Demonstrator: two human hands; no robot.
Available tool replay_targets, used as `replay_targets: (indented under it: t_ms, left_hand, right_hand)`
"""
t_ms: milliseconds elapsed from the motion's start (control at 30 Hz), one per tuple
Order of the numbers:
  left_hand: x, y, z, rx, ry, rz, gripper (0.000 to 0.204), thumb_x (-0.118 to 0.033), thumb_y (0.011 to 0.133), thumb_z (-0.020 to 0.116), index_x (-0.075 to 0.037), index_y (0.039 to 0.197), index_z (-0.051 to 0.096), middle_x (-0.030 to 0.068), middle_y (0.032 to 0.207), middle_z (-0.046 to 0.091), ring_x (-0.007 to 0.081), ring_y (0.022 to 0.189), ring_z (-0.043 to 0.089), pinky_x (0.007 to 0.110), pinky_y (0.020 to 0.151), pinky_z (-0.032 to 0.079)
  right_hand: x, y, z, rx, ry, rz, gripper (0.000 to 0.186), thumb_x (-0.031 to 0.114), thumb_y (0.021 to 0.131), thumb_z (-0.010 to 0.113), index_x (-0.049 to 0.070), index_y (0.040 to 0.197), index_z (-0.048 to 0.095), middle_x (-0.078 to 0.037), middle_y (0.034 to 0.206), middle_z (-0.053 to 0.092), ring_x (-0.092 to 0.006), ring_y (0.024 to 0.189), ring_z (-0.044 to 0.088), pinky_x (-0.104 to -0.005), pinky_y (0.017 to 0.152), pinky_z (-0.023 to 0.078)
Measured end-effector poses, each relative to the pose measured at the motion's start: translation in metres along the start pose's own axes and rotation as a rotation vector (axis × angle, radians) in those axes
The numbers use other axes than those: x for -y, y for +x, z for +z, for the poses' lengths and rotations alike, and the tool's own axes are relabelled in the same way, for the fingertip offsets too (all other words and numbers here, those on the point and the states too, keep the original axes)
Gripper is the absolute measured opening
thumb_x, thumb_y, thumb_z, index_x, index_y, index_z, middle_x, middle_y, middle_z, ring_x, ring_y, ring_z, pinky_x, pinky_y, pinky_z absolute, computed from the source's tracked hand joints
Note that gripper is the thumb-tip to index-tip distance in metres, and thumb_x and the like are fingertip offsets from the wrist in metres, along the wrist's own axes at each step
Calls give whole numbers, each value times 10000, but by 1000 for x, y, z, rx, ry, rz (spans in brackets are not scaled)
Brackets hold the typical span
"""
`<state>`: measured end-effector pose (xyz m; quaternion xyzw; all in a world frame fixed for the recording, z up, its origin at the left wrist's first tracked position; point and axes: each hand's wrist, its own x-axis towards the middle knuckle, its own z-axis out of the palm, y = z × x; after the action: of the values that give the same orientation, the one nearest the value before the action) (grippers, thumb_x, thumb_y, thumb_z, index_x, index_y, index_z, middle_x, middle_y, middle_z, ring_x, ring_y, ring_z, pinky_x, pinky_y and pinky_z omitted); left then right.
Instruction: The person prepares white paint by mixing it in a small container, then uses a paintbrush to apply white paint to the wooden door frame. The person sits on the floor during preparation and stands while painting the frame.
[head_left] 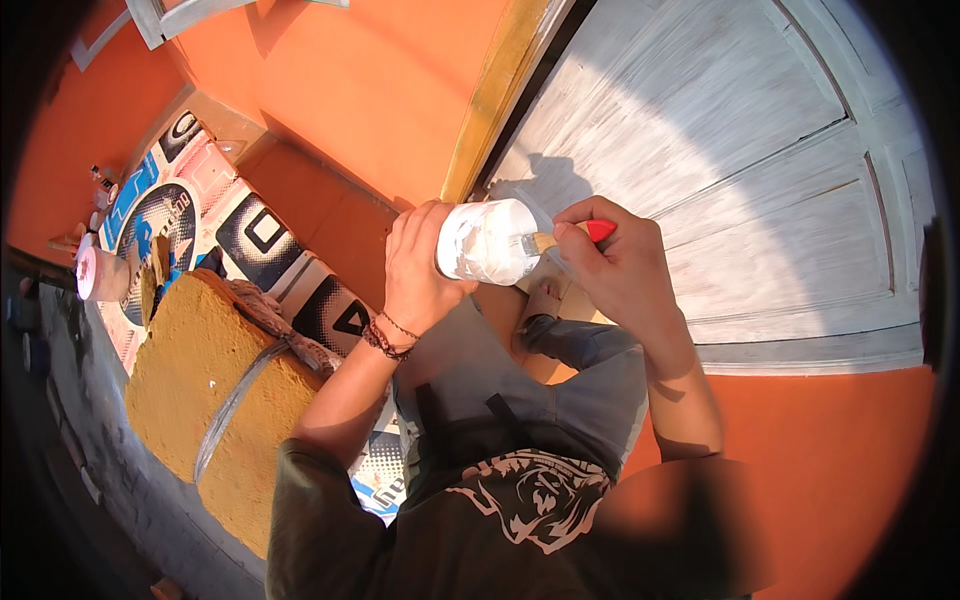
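Observation:
My left hand (412,258) is wrapped around a small white tub (482,246), smeared with white paint on its outside and tilted toward the right. In my right hand (625,262) I grip a paintbrush (545,241) with a wooden handle that ends in red. Its metal collar lies at the tub's mouth, and the bristles cannot be made out against the white. Both hands are in front of me, above my legs. A panelled wooden door (700,170) with streaky whitish paint stands just beyond my right hand.
A yellow-orange door frame (480,100) borders the door. To my left lies a printed sheet (255,240) on a ledge. A thick mustard-coloured slab (215,380), tied with a grey strap, sits nearer. At the far left is a pinkish-white tub (100,272). The walls (350,90) are orange.

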<state>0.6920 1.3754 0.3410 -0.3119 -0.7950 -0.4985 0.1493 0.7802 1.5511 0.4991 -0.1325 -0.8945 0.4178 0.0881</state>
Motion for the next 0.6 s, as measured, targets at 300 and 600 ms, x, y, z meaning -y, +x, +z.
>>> replay_targets:
  t_ms: [300,600]
  left_hand:
    - [10,5,4,1,26,-28,843,-101,533,900,-39,1299,551,171,1264,603,377,1196,550,456,1023,434]
    - [21,9,2,16,-208,-245,851,-227,565,978,-24,1273,552,157,1192,658,345,1129,639,426,966,523]
  right_hand:
    - [-30,-11,-1,-114,423,184,183,174,988,638,2,1014,691,-81,751,686,-85,530,591,-218,456,425]
    - [-104,-3,45,-109,1375,365,201,181,1004,567,34,1118,642,-134,856,681,-136,576,572,-230,429,416]
